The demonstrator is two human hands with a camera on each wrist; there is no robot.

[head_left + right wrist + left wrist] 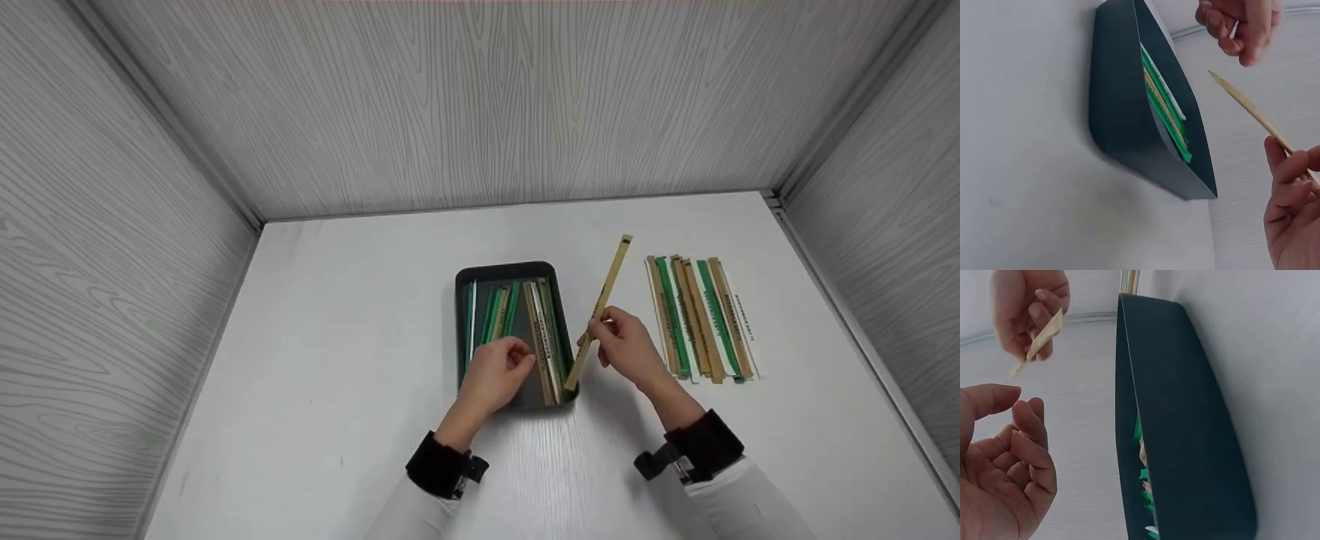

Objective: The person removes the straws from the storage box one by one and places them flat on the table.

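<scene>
My right hand (628,349) pinches a long, thin tan paper-wrapped stick (613,279) with dark print. The stick slants, its lower end over the front right corner of a black tray (505,271). Over the tray's middle hovers my left hand (493,375), fingers loosely curled and holding nothing. In the left wrist view a gap shows between its thumb and forefinger. Inside the tray lie green and white sticks at the left, green and tan sticks (501,311) in the middle, and brown, white and green ones (545,337) at the right. My left hand hides part of them.
To the right of the tray, a row of brown, green and white wrapped sticks (701,322) lies side by side on the white table (337,337). Wood-patterned panels (487,105) stand at the back and both sides. Each wrist wears a black strap with a camera.
</scene>
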